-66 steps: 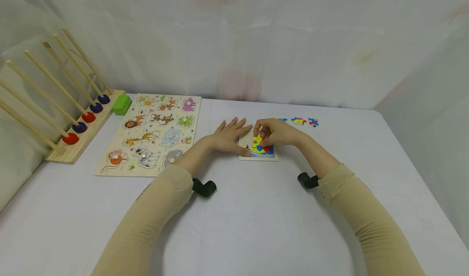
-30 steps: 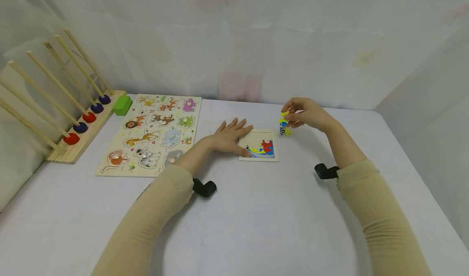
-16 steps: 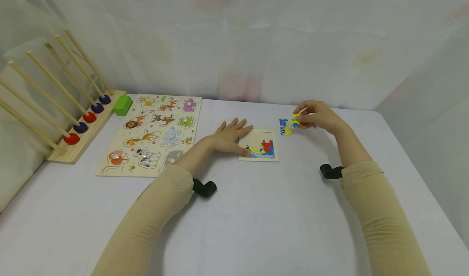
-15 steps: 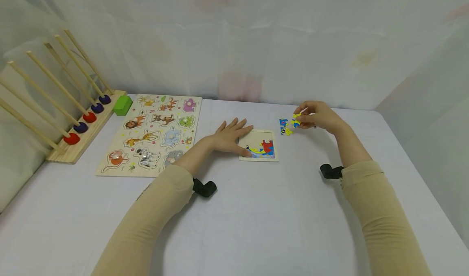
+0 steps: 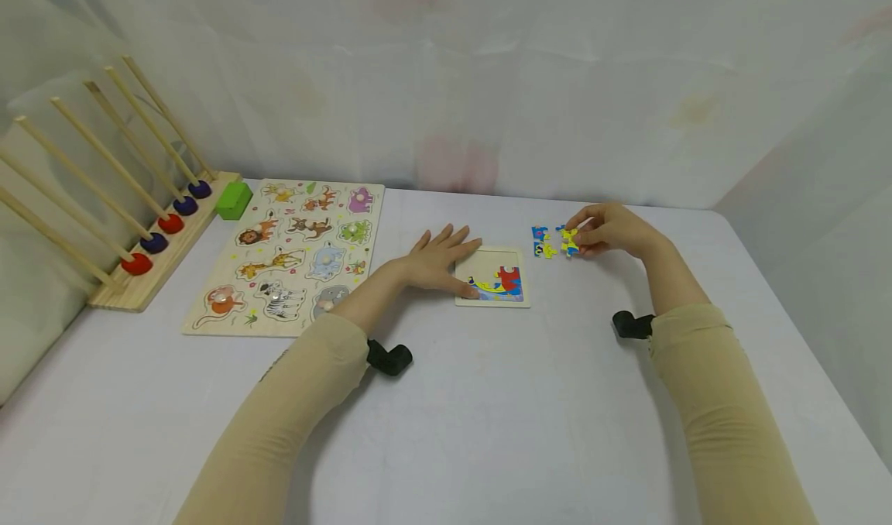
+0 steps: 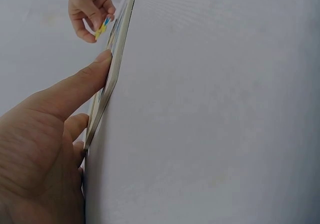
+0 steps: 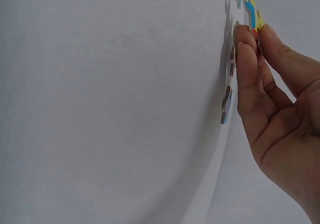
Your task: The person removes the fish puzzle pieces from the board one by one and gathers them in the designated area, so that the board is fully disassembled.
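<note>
Puzzle piece [image 7: 252, 14], yellow and blue, sits pinched between the thumb and fingers of my right hand [image 5: 616, 231], to the right of the small wooden frame [image 5: 491, 259] and apart from it. It appears lifted off the surface [image 5: 481, 432]. Half a second ago I held it a little farther off and to the left; my hand has since come nearer, and more of the yellow face shows. The frame looks as it did a second ago: red [image 5: 509, 279] and blue [image 5: 498, 295] sections fill its near part, bare wood its far part. I judge the piece is being looked over, not fitted, and the work is well short of complete.

Just left of the pinched piece lie a blue loose piece [image 5: 540, 233] and a yellow loose piece [image 5: 548, 252]; another piece [image 7: 226, 106] lies below my right hand.

My left hand [image 5: 435, 264] lies flat with fingers spread apart, the thumb resting on the frame's near left corner, steadying it, it seems. Farther left are an animal board [image 5: 279, 328], a green block [image 5: 233, 200] and a rod stand [image 5: 121, 296].
</note>
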`<state>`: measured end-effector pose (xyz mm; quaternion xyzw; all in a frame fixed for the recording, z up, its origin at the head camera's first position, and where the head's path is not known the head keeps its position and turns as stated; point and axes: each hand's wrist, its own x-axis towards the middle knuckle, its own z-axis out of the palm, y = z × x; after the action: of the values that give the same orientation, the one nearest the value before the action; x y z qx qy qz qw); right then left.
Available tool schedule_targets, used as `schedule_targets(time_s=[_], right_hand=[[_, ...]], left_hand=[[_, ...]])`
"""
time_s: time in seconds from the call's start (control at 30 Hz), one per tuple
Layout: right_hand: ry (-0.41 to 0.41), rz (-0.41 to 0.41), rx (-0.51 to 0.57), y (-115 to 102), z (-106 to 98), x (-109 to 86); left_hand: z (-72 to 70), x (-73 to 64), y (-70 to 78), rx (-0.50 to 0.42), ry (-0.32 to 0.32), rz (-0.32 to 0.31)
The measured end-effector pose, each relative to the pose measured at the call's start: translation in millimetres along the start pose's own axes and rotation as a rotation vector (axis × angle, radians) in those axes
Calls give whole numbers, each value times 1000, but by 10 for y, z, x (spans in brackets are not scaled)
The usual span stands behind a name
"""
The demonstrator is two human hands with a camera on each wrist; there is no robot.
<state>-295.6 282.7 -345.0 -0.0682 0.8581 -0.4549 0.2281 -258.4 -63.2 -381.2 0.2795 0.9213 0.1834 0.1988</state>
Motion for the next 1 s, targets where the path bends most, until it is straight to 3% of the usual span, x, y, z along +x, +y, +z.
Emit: schedule_targets(time_s=[1.0], right_hand=[[41, 43, -102, 44, 33, 18]], left_hand=[[-10, -3, 7, 3, -7, -7]])
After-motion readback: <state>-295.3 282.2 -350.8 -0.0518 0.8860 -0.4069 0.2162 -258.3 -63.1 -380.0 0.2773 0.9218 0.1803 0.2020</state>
